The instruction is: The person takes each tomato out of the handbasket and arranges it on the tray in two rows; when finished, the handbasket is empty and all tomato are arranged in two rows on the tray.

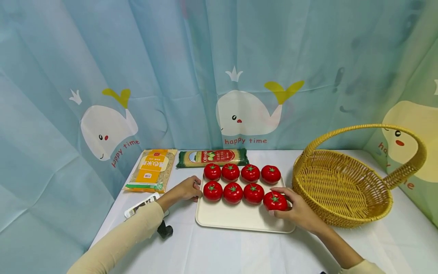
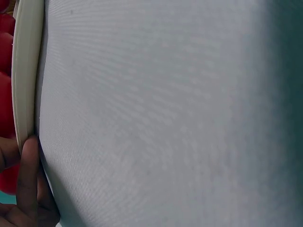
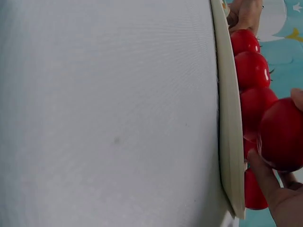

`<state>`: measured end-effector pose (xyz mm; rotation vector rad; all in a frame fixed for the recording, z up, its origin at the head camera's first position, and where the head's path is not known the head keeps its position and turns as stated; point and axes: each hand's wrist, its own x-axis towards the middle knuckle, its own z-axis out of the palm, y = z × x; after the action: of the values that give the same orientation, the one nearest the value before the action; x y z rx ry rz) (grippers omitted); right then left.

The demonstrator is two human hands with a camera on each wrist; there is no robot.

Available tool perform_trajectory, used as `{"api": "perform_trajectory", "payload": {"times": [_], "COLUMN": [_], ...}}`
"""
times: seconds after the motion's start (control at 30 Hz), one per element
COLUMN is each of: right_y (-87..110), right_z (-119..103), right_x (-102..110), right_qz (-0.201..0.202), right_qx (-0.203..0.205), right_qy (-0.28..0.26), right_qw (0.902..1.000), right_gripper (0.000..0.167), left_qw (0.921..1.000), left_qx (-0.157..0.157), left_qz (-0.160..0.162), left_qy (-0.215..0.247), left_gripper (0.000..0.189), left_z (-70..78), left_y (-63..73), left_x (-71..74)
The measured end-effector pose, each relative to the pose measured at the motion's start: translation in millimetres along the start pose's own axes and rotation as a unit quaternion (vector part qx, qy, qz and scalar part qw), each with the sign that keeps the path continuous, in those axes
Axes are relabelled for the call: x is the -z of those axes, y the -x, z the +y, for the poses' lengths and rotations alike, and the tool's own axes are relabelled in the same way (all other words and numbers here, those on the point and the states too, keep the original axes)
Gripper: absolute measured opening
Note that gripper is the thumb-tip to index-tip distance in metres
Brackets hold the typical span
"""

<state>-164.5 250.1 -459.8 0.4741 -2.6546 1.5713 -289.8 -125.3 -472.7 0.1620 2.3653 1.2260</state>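
Observation:
On a cream tray [image 1: 232,221] several red tomatoes with green stems stand in two rows. My right hand [image 1: 296,207] holds the tomato [image 1: 275,201] at the right end of the front row, thumb on the near side and fingers on the far side. The right wrist view has this tomato [image 3: 283,136] lifted a little off the tray, beside another tomato [image 3: 258,108]. At the tray's left edge, my left hand [image 1: 189,188] pinches the rim. Up close in the left wrist view, a fingertip [image 2: 30,149] lies against the outside of the tray rim [image 2: 28,71].
A wicker basket [image 1: 342,219] with a tall handle stands right of the tray. Behind the tray lies a green pasta packet [image 1: 212,158], with a yellow grain bag [image 1: 150,171] at the back left. A white object [image 1: 140,205] and a black object [image 1: 165,230] lie near the left forearm.

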Motion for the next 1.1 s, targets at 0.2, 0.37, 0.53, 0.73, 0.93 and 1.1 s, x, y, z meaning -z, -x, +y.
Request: {"api": "perform_trajectory", "payload": {"times": [0.2, 0.37, 0.53, 0.73, 0.93, 1.1], "right_y": [-2.8, -5.6, -9.1, -13.6, -18.0, -21.2], "right_z": [3, 4, 5, 4, 6, 8], "right_x": [-1, 1, 1, -1, -3, -4], "right_qz": [0.005, 0.029, 0.054, 0.077, 0.082, 0.082], "right_qx": [-0.013, -0.017, -0.022, -0.035, -0.051, -0.062], "right_qy": [0.018, 0.032, 0.061, 0.086, 0.102, 0.111], "right_qw": [0.9997, 0.9989, 0.9965, 0.9927, 0.99, 0.9885], "right_gripper": [0.069, 0.072, 0.071, 0.07, 0.07, 0.072], "left_qw": [1.0, 1.0, 1.0, 0.9999, 0.9999, 0.9999], "left_qx": [-0.004, -0.007, -0.005, -0.002, -0.003, -0.003], "left_qz": [-0.001, 0.001, 0.006, 0.006, 0.003, 0.005], "left_qy": [0.006, 0.005, 0.002, 0.009, 0.013, 0.013], "left_gripper": [0.043, 0.042, 0.042, 0.042, 0.043, 0.043], "left_z": [-1.1, -1.8, -1.9, -0.1, -1.1, -1.4], "left_y": [-0.8, -1.0, -1.1, -0.6, 0.5, -0.1], "left_x": [-0.3, -0.8, -1.9, -2.2, -1.7, -1.8]}}
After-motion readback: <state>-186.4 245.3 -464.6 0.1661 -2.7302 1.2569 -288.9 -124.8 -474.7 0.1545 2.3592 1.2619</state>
